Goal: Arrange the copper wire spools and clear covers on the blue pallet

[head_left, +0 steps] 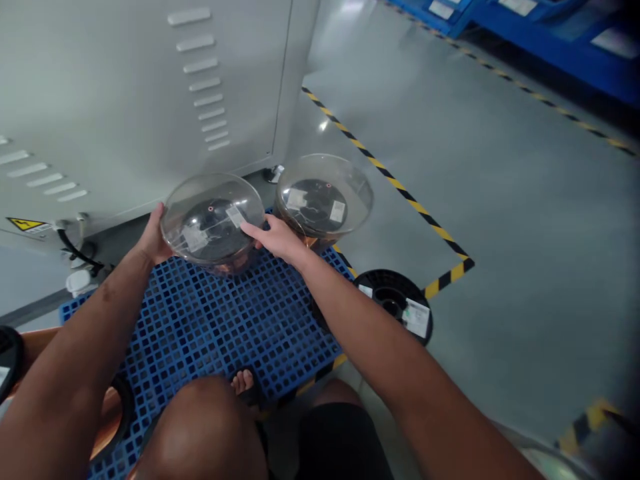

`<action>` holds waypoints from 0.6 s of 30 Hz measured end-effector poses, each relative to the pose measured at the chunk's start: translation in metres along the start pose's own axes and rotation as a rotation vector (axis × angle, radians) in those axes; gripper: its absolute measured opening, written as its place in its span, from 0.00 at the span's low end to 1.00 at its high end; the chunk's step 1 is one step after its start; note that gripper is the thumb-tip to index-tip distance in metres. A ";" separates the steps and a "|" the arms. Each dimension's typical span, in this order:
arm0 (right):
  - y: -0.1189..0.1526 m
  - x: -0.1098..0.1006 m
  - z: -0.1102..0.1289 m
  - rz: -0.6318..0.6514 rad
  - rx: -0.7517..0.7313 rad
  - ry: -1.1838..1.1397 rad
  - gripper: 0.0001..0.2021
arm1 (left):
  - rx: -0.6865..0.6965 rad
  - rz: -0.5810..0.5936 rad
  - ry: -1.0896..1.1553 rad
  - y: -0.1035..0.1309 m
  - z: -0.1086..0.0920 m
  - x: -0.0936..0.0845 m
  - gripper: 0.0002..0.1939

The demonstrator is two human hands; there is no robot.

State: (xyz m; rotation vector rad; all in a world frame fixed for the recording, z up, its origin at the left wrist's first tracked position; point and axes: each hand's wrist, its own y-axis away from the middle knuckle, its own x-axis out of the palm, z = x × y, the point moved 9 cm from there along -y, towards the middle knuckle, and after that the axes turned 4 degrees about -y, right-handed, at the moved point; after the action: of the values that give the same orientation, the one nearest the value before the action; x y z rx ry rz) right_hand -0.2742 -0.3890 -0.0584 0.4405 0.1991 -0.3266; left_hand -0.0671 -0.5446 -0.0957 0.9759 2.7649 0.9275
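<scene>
Just beyond the right fingers a second clear cover (345,207) sits over a dark spool; nearer the body, under the right forearm, lies a black reel (389,293) with white labels. Copper-coloured spools (103,423) stand below the left forearm, and a black cable (75,248) leaves the cabinet (125,87) left of the left fingers.

The clear round cover (213,217) is between the hands, a dark disc with pale labels showing through it. The left hand (156,239) is clamped on its left rim; the right hand (280,239) grips the opposite side, thumb over the edge.

Beneath the fingers is a blue grid pallet (225,327), on a glossy grey floor (500,200) with yellow-and-black tape (390,177).
</scene>
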 end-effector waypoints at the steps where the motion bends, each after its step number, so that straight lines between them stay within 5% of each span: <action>1: 0.000 0.000 0.002 0.013 -0.013 -0.006 0.26 | 0.005 -0.018 -0.013 0.000 0.000 0.001 0.47; 18: 0.022 -0.021 -0.021 0.018 0.003 -0.152 0.17 | 0.030 -0.001 -0.097 0.004 0.009 0.027 0.45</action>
State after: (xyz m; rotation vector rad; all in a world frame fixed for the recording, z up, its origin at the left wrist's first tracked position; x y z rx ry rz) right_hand -0.2883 -0.3558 -0.0631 0.4179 0.0466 -0.3412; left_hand -0.0842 -0.5221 -0.0974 0.9966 2.7058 0.8175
